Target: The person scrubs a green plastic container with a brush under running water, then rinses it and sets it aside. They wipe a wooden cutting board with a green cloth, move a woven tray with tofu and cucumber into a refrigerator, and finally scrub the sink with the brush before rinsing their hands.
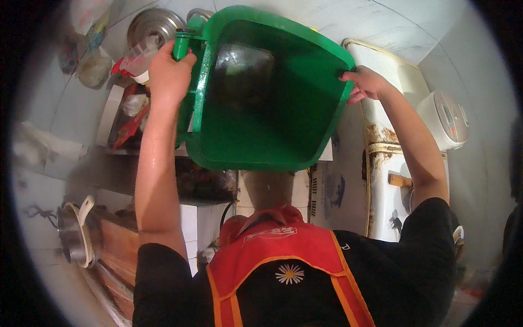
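Observation:
A large green plastic bin [282,118] is held up in front of me, its wide mouth facing me and its inside dark and shiny. My left hand [169,75] grips a green tubular part at the bin's left side, thumb and fingers around it. On the right, my right hand [363,83] pinches the bin's rim between thumb and fingers. Whatever lies behind the bin is hidden. I wear a red apron [273,245] with orange edging over a black shirt.
A metal lid [155,28] and plastic bags [94,69] are at the upper left. Pots [73,237] stand at the lower left. On the right are a rusty white cabinet-like appliance [384,196], a wooden handle [399,180] on it, and a white rice cooker [443,118].

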